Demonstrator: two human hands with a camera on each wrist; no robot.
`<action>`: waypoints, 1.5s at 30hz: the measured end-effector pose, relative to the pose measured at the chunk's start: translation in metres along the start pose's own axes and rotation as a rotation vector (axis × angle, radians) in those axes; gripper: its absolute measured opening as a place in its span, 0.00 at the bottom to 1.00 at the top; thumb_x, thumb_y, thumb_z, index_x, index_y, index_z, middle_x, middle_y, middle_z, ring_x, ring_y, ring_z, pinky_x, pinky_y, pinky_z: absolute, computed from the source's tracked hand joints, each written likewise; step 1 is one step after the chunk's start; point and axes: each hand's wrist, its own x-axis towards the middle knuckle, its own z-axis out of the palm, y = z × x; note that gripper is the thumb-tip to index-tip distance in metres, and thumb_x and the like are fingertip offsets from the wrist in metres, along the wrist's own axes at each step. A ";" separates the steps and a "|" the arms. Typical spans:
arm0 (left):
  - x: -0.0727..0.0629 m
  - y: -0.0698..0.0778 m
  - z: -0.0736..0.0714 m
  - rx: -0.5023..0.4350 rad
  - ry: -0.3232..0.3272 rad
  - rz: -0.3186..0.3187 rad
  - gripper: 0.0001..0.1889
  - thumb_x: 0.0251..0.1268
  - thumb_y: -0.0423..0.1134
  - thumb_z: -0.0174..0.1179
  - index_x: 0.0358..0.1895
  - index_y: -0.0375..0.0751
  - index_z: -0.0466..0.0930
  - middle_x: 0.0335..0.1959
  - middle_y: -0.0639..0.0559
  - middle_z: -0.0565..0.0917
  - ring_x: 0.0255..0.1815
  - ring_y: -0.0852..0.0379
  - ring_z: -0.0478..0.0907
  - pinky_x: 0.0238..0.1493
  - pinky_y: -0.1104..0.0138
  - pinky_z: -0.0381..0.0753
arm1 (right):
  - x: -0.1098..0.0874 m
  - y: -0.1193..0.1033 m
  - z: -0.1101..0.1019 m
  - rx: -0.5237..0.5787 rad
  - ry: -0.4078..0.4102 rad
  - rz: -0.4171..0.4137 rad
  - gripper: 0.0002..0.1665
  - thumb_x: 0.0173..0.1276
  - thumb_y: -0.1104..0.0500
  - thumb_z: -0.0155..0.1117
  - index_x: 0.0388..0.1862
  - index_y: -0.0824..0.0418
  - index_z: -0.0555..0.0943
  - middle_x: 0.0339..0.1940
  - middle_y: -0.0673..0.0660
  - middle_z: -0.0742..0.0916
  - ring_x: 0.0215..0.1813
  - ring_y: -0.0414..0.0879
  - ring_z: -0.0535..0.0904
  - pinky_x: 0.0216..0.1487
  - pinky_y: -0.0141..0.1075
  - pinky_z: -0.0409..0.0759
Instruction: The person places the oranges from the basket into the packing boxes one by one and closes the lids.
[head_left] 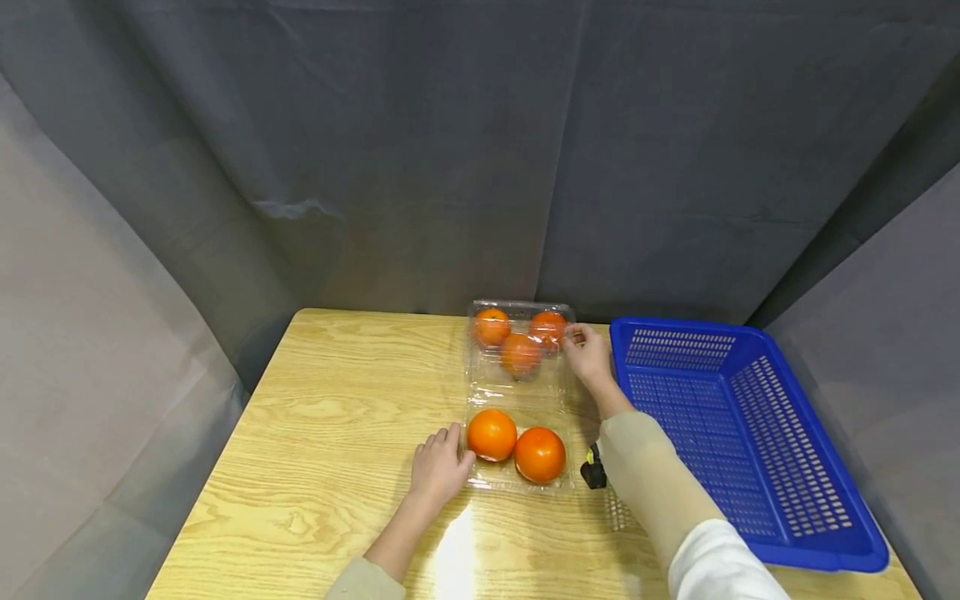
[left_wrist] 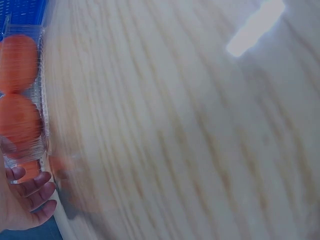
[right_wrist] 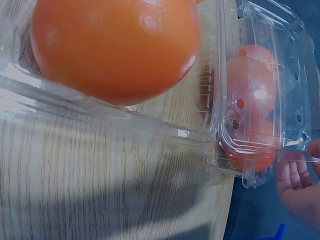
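A clear plastic clamshell box lies on the table with two round, glossy orange fruits in its front part. Three more orange fruits show through clear plastic behind it. My right hand pinches the edge of the transparent lid at its right side, thumb and fingertips on opposite faces. Beside the box's front left edge is my left hand, its thumb at the plastic wall and its fingers loosely bent. Whether the left fingertips press on the box is unclear. In the left wrist view the fruits are blurred.
A blue plastic basket with slotted walls stands at the right, close to my right forearm. Part of a black object shows by the right sleeve. Grey cloth hangs behind the wooden table and on both sides.
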 end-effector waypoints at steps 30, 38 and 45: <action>0.000 0.002 0.001 -0.012 0.015 -0.015 0.23 0.58 0.49 0.48 0.52 0.39 0.70 0.39 0.44 0.79 0.39 0.47 0.76 0.39 0.55 0.73 | -0.034 -0.018 0.003 0.171 0.256 0.032 0.09 0.58 0.69 0.56 0.38 0.69 0.79 0.29 0.63 0.80 0.26 0.36 0.69 0.28 0.20 0.65; -0.001 0.002 0.001 -0.029 0.007 -0.023 0.24 0.58 0.49 0.48 0.54 0.39 0.70 0.42 0.42 0.79 0.42 0.45 0.76 0.43 0.52 0.73 | -0.058 -0.025 -0.005 0.362 0.293 -0.058 0.07 0.58 0.72 0.58 0.36 0.75 0.78 0.29 0.66 0.78 0.28 0.37 0.70 0.30 0.19 0.68; -0.001 0.003 0.001 -0.043 -0.001 -0.029 0.23 0.59 0.49 0.47 0.54 0.39 0.69 0.41 0.42 0.79 0.41 0.45 0.76 0.44 0.52 0.72 | -0.087 -0.050 -0.022 0.436 0.284 -0.072 0.08 0.57 0.75 0.57 0.35 0.80 0.76 0.28 0.68 0.77 0.29 0.43 0.72 0.31 0.22 0.71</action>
